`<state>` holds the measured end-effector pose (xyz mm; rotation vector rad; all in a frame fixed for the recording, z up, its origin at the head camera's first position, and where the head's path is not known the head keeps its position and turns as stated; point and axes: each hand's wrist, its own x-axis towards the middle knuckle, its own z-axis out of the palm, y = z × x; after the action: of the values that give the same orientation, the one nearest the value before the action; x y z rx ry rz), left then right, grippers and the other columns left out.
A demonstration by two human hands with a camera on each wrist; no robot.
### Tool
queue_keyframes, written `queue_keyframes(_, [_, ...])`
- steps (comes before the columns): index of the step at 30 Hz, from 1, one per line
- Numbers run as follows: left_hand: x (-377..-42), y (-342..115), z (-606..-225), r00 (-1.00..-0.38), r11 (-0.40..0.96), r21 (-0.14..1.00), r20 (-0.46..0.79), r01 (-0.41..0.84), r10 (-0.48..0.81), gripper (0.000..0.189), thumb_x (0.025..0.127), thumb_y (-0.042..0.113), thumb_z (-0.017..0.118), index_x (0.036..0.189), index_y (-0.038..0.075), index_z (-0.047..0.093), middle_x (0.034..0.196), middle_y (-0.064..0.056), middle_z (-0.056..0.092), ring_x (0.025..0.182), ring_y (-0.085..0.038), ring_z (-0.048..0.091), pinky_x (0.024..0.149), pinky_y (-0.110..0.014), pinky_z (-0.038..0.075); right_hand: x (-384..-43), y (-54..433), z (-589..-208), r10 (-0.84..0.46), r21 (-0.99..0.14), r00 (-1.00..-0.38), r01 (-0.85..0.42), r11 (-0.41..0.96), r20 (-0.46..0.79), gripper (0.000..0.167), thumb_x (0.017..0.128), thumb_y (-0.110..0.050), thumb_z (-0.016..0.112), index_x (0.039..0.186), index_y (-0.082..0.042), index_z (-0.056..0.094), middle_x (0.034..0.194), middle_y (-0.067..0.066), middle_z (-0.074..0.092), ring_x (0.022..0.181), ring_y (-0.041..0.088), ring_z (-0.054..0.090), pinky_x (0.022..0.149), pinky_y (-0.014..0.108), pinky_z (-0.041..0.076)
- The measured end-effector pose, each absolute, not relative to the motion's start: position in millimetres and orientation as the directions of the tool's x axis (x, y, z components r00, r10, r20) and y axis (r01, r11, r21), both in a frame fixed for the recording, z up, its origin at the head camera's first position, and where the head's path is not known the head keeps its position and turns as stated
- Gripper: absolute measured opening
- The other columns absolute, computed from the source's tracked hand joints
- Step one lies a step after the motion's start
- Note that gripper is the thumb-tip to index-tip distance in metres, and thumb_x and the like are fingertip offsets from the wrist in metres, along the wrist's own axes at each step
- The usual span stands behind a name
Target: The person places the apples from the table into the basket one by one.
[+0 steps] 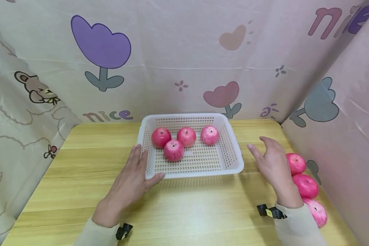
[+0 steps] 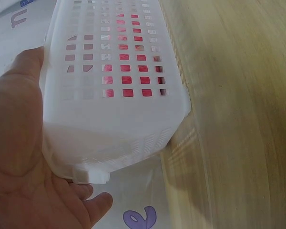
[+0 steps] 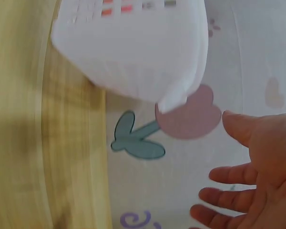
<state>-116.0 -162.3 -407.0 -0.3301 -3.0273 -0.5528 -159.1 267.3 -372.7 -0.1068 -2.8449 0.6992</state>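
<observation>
A white perforated plastic basket (image 1: 190, 175) stands on the table with several red and pink apples inside, among them a streaked apple (image 1: 174, 150) near the left and a lone apple (image 1: 209, 135) at the right. My left hand (image 1: 130, 182) rests against the basket's front left corner, thumb along the front rim and fingers by the left side. The left wrist view shows that hand (image 2: 19, 138) touching the rim, fingers extended. My right hand (image 1: 273, 165) is held apart from the basket's right side, fingers spread and holding nothing; its palm (image 3: 276, 157) shows in the right wrist view.
Three more apples line the table's right side beside my right forearm: a back apple (image 1: 296, 164), a middle apple (image 1: 306, 186) and a front apple (image 1: 316, 213). Printed curtains (image 1: 172, 51) enclose the wooden table (image 1: 80, 177) at the back and sides.
</observation>
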Motion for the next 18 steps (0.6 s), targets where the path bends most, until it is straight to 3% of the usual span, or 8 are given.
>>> queue_keyframes(7, [-115.2, -162.1, -407.7, -0.977, 0.911, 0.353, 0.078, 0.213, 0.198, 0.118, 0.093, 0.086, 0.044, 0.165, -0.004, 0.021, 0.176, -0.025, 0.003, 0.163, -0.045, 0.006, 0.124, -0.063, 0.029, -157.4, 290.5, -380.3, 0.154, -0.354, -0.985, 0.119, 0.928, 0.075, 0.083, 0.106, -0.059, 0.051, 0.149, 0.012, 0.047, 0.151, 0.041, 0.045, 0.136, 0.065, 0.040, 0.113, 0.075, 0.030])
queue_keyframes(11, [-115.4, -162.5, -407.8, -0.977, 0.911, 0.354, 0.077, 0.211, 0.197, 0.118, 0.093, 0.086, 0.044, 0.165, -0.005, 0.022, 0.176, -0.025, 0.002, 0.163, -0.045, 0.007, 0.124, -0.062, 0.029, -155.7, 295.4, -385.9, 0.166, -0.305, -0.986, 0.154, 0.940, 0.013, 0.077, 0.104, -0.048, 0.060, 0.149, 0.014, 0.046, 0.148, 0.043, 0.044, 0.133, 0.066, 0.040, 0.115, 0.075, 0.026])
queue_keyframes(18, [-116.2, -163.3, -408.5, -0.974, 0.910, 0.349, 0.095, 0.226, 0.205, 0.117, 0.093, 0.084, 0.046, 0.164, -0.006, 0.024, 0.175, -0.027, 0.004, 0.162, -0.046, 0.008, 0.123, -0.063, 0.030, -149.5, 298.7, -397.6, 0.146, -0.269, -0.989, 0.132, 0.954, 0.033, 0.067, 0.099, -0.032, 0.065, 0.142, 0.017, 0.051, 0.142, 0.044, 0.048, 0.124, 0.067, 0.046, 0.109, 0.076, 0.030])
